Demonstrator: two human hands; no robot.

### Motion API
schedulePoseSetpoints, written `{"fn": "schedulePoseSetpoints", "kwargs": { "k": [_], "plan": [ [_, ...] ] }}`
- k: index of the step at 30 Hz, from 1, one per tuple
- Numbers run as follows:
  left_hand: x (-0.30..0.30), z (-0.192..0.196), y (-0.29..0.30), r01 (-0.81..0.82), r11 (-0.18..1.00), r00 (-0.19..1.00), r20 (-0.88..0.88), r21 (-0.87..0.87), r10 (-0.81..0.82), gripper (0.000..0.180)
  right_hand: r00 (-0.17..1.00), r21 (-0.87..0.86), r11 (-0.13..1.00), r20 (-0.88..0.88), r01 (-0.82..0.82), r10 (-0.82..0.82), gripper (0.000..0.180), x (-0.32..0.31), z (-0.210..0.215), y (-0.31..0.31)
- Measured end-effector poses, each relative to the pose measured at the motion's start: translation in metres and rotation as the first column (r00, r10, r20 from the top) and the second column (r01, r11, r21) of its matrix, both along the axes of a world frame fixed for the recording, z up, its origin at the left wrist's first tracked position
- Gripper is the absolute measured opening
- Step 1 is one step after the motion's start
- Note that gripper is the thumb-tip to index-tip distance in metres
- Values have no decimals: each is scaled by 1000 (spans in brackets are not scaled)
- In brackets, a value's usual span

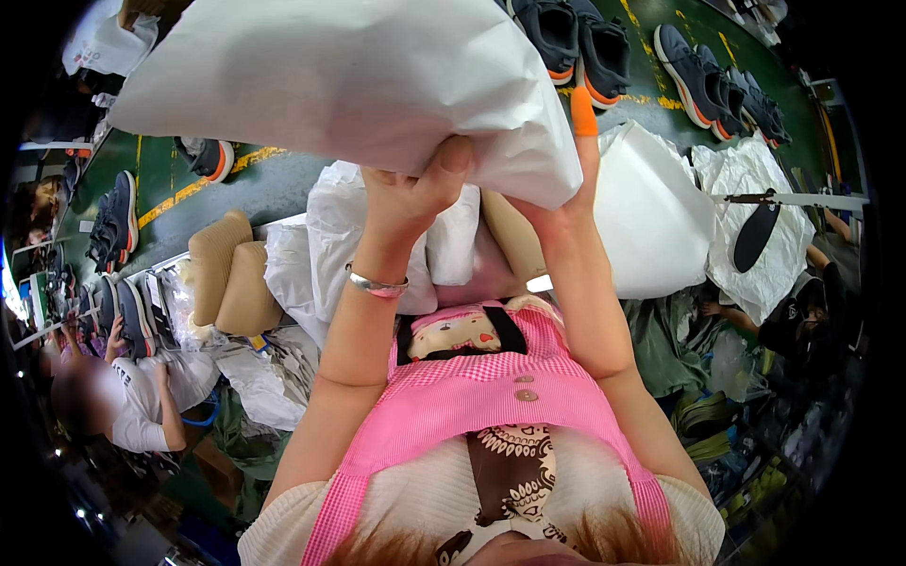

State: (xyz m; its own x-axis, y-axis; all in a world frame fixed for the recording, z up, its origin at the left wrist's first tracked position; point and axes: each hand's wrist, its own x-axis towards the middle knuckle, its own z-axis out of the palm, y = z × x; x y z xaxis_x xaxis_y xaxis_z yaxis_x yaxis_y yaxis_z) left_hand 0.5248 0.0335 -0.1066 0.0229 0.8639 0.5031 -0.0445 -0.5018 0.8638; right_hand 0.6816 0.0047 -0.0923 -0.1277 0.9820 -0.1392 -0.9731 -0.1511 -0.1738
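Both hands are up: the left hand [415, 193] pinches the lower edge of a big white sheet [349, 85], thumb on top; the right hand [566, 203] grips its corner, one finger in an orange cot [584, 111]. Sheet lifted above the shoes [576, 38], not yet laid anywhere.

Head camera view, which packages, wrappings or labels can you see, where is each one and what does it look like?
White paper sheet: held up in front by left hand and right hand, large, crumpled.
White paper wrapping: right of the arms, bulging.
Crumpled white paper: far right, under a dark insole.
Tan padded forms: left of the arms, rounded.
No readable label or screen shows.
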Motion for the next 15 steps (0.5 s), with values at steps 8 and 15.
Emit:
{"fn": "schedulePoseSetpoints", "kwargs": {
  "k": [8,15],
  "plan": [
    [20,17,-5,320,858,892,432,-403,-130,59,991,239,969,-126,66,-37,52,10,-14,6],
    [22,23,-16,340,807,757,650,-483,70,74,896,-40,995,440,96,-69,42,-31,-15,-4]
  ]
}}
